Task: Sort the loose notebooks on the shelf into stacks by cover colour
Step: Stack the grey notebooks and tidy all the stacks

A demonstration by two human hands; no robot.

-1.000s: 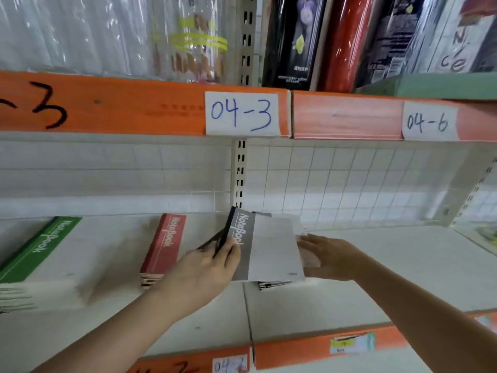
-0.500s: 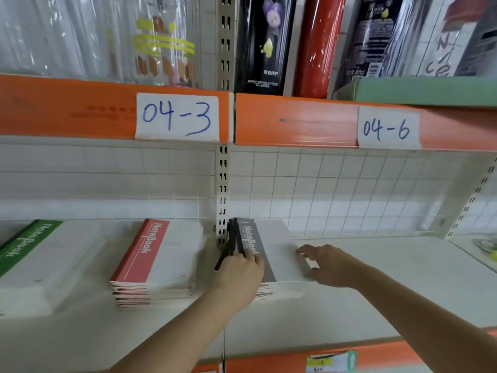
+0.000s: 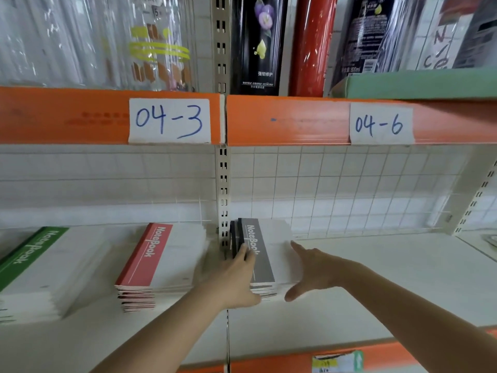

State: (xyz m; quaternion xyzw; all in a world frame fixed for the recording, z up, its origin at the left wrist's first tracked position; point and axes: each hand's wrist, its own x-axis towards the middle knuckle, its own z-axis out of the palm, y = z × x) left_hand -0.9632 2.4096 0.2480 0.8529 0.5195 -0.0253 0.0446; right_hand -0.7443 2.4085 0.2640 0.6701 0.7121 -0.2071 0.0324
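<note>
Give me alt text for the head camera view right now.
Two bare hands square up a grey notebook stack on a white shelf: the left hand against its spine side, the right hand open beside it. Red and green stacks sit further left.

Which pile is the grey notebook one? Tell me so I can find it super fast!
Find the upright post between the paper labels 04-3 and 04-6. Just right of its foot, on the white shelf, sits the grey notebook stack, with both hands beside it. Its neighbours have a red stripe and a green stripe; this stripe is dark grey.
</note>
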